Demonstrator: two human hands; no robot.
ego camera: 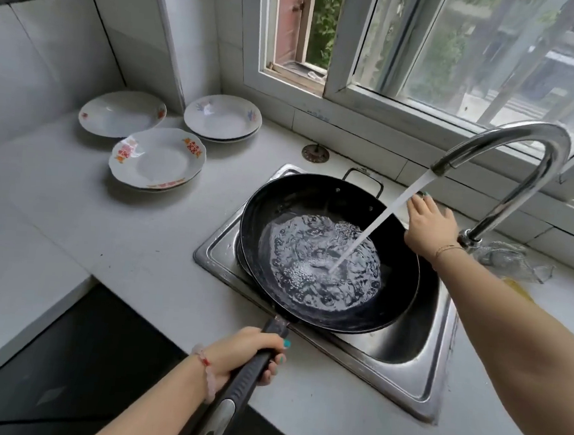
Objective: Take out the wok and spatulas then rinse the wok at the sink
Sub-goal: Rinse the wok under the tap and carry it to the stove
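left hand (pixel 245 355) gripping wok (pixel 314 199), water-filled

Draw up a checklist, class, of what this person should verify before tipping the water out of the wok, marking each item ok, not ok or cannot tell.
1. Left hand has a firm grip on the wok handle: ok.
2. Wok sits over the sink: ok.
3. Enough water in the wok to swirl: ok, it pools across the bottom.
4. Tap turned off: not ok, water still runs.
5. Right hand clear of the wok rim: cannot tell.
6. Plates out of splash range: cannot tell.
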